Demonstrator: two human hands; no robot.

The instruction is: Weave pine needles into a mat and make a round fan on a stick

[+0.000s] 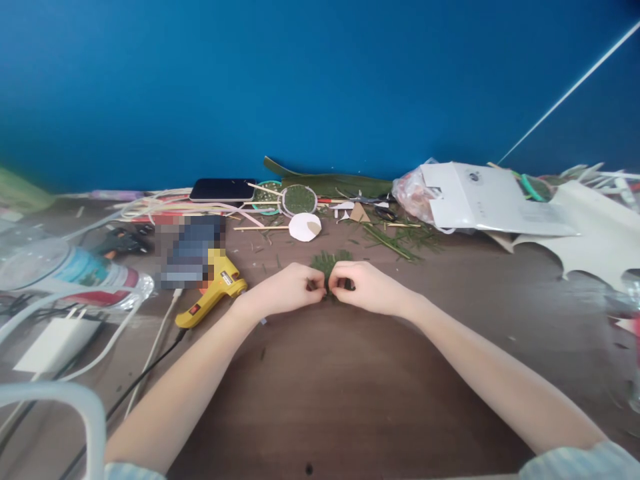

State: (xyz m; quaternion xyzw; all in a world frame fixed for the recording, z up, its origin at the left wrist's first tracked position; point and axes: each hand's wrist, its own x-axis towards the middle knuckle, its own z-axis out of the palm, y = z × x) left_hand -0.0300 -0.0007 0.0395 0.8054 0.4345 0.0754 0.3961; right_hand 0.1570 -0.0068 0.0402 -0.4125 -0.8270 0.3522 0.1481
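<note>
At the middle of the counter [350, 393], a little toward its far edge, both my hands meet over a small tuft of green needles [330, 262]. My left hand [287, 288] and my right hand [367, 287] each pinch the tuft, fingertips curled in tight; the grip on both sides is narrow and closed on the greenery, knuckles nearly touching.

Progress, as I judge it: the tuft is small and loosely fanned, so the bundle looks early or mid-way. Finished-looking work lies at the far edge: 1 round hoop filled with green [299, 199] and a second green disc [267, 195] just beside it. Loose needles [395, 241] lie scattered right of the hoop, so stock remains.

Materials: needles thin, stiff, dark green. Counter is brown wood-grain, smooth, dusted with small clippings. A white paper disc [305, 227] with a tan patch lies between the hoop and my hands. A yellow glue gun [215, 293], hard plastic, rests left of my left hand, its cord trailing toward the near left corner. A black phone [223, 190] lies flat at the far edge. A long flat green leaf [330, 181] lies along the wall. A white card on a plastic bag [480, 198] sits far right. A clear plastic bottle [65, 270] lies on its side at the left edge.
</note>
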